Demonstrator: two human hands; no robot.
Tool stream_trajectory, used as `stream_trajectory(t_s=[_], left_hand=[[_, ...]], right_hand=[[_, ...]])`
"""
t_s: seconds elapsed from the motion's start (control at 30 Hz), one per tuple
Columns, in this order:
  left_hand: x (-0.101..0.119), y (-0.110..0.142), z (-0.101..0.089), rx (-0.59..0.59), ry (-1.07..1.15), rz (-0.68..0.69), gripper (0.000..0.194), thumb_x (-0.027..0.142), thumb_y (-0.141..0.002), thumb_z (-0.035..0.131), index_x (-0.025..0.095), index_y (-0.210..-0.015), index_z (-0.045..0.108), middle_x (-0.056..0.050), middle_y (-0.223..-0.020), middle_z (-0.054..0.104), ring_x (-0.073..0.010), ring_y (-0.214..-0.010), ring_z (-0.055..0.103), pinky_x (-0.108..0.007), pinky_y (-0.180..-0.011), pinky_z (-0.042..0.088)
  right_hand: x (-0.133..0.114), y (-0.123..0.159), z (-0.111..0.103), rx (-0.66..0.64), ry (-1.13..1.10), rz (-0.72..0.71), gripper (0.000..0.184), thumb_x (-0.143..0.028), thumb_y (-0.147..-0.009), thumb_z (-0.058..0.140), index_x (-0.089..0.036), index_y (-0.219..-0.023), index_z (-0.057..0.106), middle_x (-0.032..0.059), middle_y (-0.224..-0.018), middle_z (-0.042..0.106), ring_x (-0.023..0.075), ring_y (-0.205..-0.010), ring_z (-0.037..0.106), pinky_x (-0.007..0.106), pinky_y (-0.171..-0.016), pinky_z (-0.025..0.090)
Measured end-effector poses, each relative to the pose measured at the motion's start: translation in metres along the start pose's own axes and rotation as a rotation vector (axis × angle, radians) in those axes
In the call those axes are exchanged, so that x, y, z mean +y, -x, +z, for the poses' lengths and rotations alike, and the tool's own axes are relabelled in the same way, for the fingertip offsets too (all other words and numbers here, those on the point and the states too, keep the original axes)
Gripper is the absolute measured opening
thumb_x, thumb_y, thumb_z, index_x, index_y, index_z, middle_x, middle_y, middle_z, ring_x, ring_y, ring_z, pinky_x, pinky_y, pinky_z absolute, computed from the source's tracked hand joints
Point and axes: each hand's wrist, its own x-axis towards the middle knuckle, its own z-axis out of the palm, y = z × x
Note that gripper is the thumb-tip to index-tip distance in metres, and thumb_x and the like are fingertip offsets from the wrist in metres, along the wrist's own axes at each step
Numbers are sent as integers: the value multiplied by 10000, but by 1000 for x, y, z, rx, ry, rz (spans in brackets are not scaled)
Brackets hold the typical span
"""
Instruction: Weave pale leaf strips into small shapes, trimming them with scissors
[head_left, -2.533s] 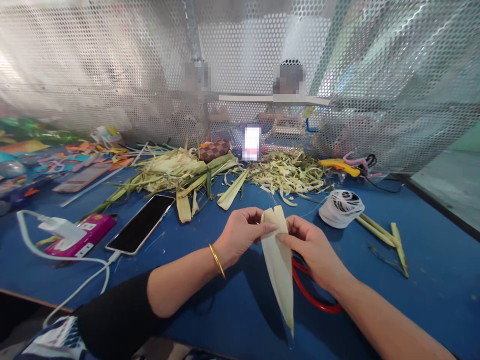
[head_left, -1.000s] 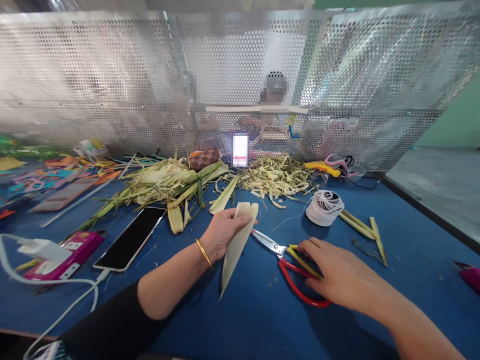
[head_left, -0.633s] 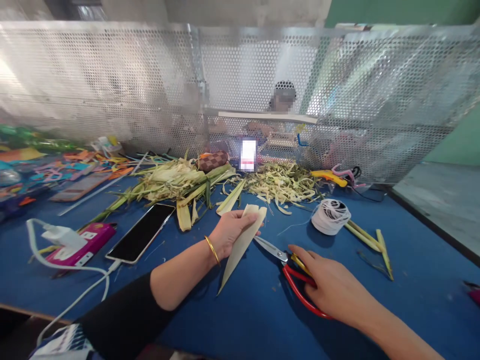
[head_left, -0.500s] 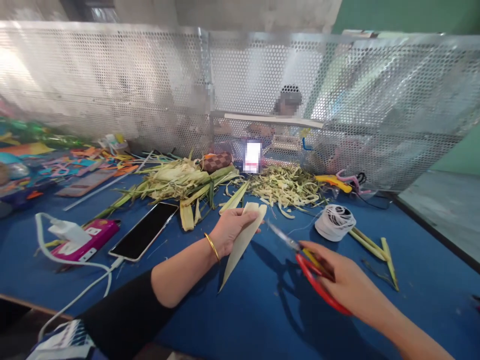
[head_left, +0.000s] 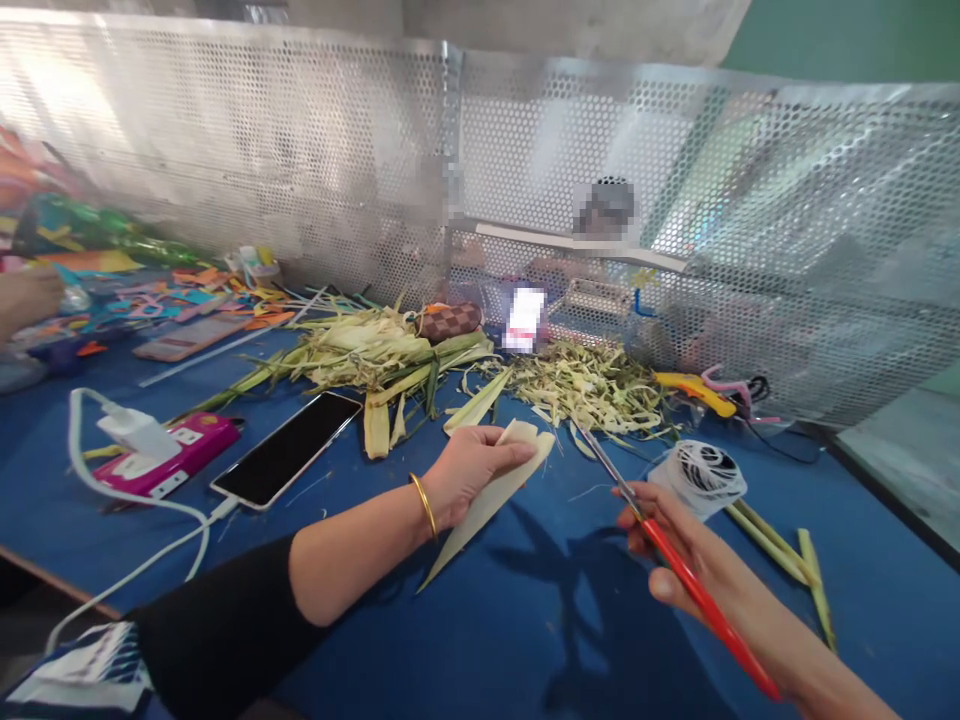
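Observation:
Pinched in my left hand [head_left: 474, 470] is a pale corn husk piece [head_left: 491, 500], its pointed end slanting down toward me. My right hand [head_left: 694, 555] grips red-handled scissors [head_left: 694, 590], blades pointing up and left, apart from the husk. Beyond my left hand lies a heap of corn husks [head_left: 352, 350], with one loose husk [head_left: 480, 402] close to my fingers. Narrow husk scraps [head_left: 592, 390] are piled past the scissor tips. A roll of white string [head_left: 701, 475] sits just behind my right hand.
To my left, a black-screened phone [head_left: 289, 450] is cabled to a charger in a magenta power strip [head_left: 169, 455]. Green stalks [head_left: 780, 550] lie at right. A perforated metal screen [head_left: 300, 150] borders the table's back. Another person's hand [head_left: 30, 295] is at far left.
My right hand has turned the scissors edge-on and moved slightly right, away from the husk. My left hand still holds the husk. A person's hand now shows at far left.

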Motion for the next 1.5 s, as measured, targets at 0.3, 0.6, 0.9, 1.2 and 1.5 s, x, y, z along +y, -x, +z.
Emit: stream_trajectory(t_s=[0.3, 0.6, 0.9, 1.2, 1.5], left_hand=[[-1, 6, 4, 8, -21, -16, 81, 192, -663, 747, 139, -686, 689, -32, -615, 680, -125, -490, 600, -233, -500, 471], [0, 10, 8, -56, -69, -96, 18, 147, -680, 702, 131, -687, 700, -36, -598, 681, -117, -472, 591, -216, -476, 458], [-4, 6, 5, -54, -102, -92, 119, 214, -616, 753, 123, -682, 713, -54, -627, 696, -116, -497, 590, -209, -482, 439], [-1, 8, 5, -53, -127, -109, 119, 215, -604, 766, 129, -668, 715, -47, -614, 694, -120, -495, 590, -215, -484, 441], [1, 7, 5, -63, -119, -112, 149, 236, -590, 787, 133, -643, 693, -33, -572, 674, -118, -466, 576, -217, -455, 432]], right_hand=[[-12, 1, 2, -51, 174, 122, 632, -500, -644, 713, -188, -1187, 625, 59, -872, 651, 219, -813, 609, 304, -726, 523], [-8, 3, 6, -67, 164, 137, 623, -483, -659, 719, -187, -1202, 636, 41, -849, 670, 211, -805, 650, 282, -732, 535], [-10, 3, 8, -78, 193, 127, 619, -479, -659, 720, -188, -1201, 646, 40, -861, 689, 212, -775, 641, 286, -712, 537], [-9, 3, 6, -56, 252, 131, 604, -448, -668, 709, -183, -1207, 651, 47, -940, 709, 240, -849, 645, 290, -754, 534], [-1, -1, 2, -90, 289, 82, 560, -457, -666, 691, -189, -1157, 686, 9, -742, 665, 175, -658, 580, 261, -626, 502]])
